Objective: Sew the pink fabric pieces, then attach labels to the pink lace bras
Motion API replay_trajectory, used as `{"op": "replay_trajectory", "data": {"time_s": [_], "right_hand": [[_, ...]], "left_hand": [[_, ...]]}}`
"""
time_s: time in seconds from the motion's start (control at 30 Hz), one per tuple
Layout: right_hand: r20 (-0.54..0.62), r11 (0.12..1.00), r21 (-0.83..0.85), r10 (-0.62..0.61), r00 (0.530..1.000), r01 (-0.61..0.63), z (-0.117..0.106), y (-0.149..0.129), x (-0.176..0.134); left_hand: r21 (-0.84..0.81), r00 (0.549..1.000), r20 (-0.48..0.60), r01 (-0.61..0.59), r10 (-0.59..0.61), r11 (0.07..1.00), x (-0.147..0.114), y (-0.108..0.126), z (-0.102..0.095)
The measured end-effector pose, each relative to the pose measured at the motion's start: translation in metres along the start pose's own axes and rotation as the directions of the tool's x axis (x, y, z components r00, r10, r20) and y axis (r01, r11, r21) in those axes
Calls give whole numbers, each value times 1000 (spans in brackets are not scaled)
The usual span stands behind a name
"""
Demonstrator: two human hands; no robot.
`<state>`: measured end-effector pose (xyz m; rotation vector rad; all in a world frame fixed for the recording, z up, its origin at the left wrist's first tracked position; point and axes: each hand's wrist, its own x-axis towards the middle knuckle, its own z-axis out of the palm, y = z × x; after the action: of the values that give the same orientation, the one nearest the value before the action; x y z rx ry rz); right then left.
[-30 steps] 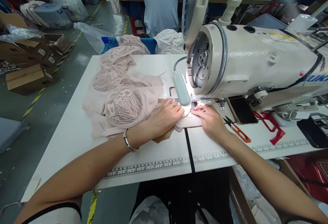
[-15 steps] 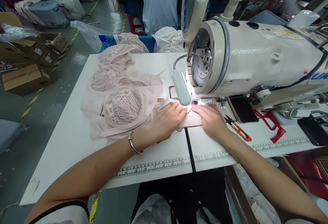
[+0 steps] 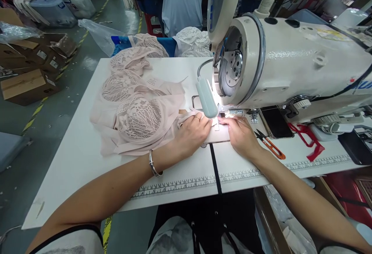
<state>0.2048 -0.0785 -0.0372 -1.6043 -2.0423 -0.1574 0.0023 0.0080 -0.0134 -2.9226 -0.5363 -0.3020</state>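
A beige lace bra (image 3: 140,117) lies spread on the white table, its right end running under my left hand (image 3: 194,133) toward the needle area of the sewing machine (image 3: 279,60). My left hand has its fingers curled and closed on the fabric, just left of the lit needle area. On the right side of the needle, my right hand (image 3: 241,134) has thumb and fingertips pinched together at the cloth's edge. The pale green lamp (image 3: 207,98) hangs over the spot and, with the fingers, hides the exact stitching point.
Orange thread snips (image 3: 271,145) lie right of my right hand, beside a black phone (image 3: 276,122) and a red strip (image 3: 309,141). A printed ruler (image 3: 180,187) runs along the table's front edge. More lace pieces (image 3: 193,41) hang behind; a person (image 3: 182,4) sits beyond.
Both hands stay by the needle with only slight finger shifts; the right hand's fingers look more bent. The whole view has shifted a little.
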Motion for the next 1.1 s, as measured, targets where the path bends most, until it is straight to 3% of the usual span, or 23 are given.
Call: {"op": "replay_trajectory", "data": {"time_s": [0.1,0.27,0.4,0.57,0.73,0.83,1.0,1.1], "right_hand": [[17,1000,17,18,1000,-18,0,1,0],[-8,1000,19,23,1000,-23,0,1,0],[-69,996,-67,-56,996,52,-3,-3,0],[-58,959,-215,-200,978,184,-7,-7,0],[-52,930,-293,-247,968,222,-2,-13,3],[-82,965,-217,-169,982,148,3,-17,6],[-140,988,98,129,982,-116,-1,-19,7],[-124,985,130,129,984,-112,-5,-16,5]], "left_hand": [[-53,1000,7,23,-23,998,1,0,-2],[-144,993,111,61,-45,988,1,-2,-8],[-217,999,10,38,-36,975,-2,-3,1],[-177,980,-181,-116,84,977,-3,-4,11],[-41,976,-154,-163,154,986,1,0,8],[1,970,-126,-208,207,978,4,5,5],[45,971,-113,-209,213,977,3,9,4],[49,979,-149,-135,141,990,1,8,10]]}}
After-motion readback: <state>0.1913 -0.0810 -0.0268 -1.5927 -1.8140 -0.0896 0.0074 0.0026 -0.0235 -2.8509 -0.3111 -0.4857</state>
